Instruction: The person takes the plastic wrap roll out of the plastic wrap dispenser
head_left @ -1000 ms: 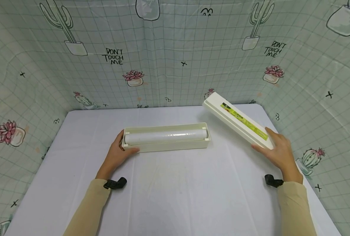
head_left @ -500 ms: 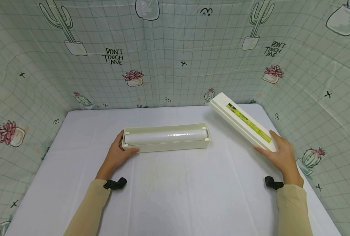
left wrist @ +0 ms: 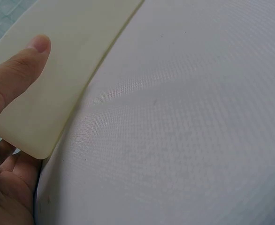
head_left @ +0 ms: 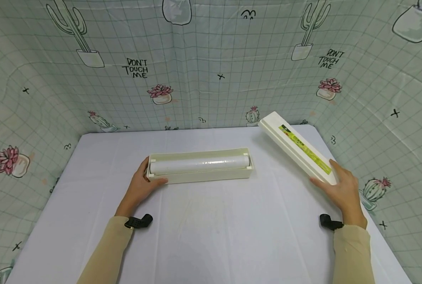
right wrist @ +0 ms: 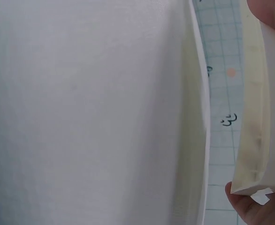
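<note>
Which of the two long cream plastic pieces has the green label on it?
The cream lid held by the right hand; the open tray holds a roll.

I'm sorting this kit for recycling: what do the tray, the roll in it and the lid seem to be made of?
Tray: looks like cream moulded plastic, matt, with thin, even walls and rounded corners.
Roll: probably clear cling film, glossy, with bright glints along it.
Lid: apparently the same cream plastic, with a green and yellow label that may be paper.

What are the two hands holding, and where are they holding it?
The left hand holds the open cling-film box by its left end. The right hand holds the lid by its near end.
</note>
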Demonstrator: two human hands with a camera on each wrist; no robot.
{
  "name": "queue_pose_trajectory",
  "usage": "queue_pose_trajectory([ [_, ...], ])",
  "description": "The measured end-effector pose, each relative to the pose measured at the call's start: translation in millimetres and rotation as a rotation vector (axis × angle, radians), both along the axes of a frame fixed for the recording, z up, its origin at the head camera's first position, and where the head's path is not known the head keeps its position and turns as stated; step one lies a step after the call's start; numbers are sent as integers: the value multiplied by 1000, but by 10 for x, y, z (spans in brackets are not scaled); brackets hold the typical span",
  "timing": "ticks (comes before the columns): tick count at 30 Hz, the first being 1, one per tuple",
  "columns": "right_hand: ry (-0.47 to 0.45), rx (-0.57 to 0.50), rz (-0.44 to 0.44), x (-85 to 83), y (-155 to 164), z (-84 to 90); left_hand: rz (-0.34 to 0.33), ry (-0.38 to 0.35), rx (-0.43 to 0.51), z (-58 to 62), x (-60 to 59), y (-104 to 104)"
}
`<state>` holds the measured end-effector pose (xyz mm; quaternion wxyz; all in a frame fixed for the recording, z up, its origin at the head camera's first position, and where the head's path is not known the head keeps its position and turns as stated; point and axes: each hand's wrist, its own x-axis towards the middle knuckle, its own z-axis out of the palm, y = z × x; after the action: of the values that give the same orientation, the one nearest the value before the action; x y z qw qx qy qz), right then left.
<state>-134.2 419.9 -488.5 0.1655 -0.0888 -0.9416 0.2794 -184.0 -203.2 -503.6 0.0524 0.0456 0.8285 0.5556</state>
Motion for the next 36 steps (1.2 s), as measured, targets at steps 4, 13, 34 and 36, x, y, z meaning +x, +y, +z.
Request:
queue_pose_trajectory([
  [4, -16, -15, -19, 31, 8, 3, -2, 7, 1, -31, -13, -13],
  [13, -63, -54, -74, 107, 31, 20, -7, 9, 8, -38, -14, -13],
  [34, -71, -65, -125, 136, 46, 25, -1, -9, 12, 56, 44, 33],
  [36, -82, -63, -128, 136, 51, 28, -2, -5, 15, 20, 31, 14],
])
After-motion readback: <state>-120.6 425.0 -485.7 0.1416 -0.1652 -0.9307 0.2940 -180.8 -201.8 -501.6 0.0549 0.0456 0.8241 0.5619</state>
